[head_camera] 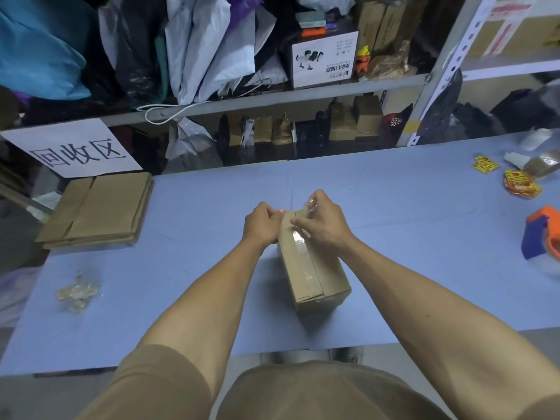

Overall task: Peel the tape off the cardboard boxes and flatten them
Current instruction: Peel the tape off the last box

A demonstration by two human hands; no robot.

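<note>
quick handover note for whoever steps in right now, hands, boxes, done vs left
Left hand: steadying the far end of the cardboard box.
Right hand: pinching the clear tape, lifted at the far end.
Box: mid-table, closed, tape along its top seam.
Done: flattened boxes stacked far left; wad of peeled tape near left.
Left: finish peeling, flatten the box.

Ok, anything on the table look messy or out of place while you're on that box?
Only small things. A crumpled wad of tape lies loose on the table at the left, apart from the flattened boxes. Yellow stickers are scattered at the far right. The box looks undamaged, with both hands at its far end.
</note>
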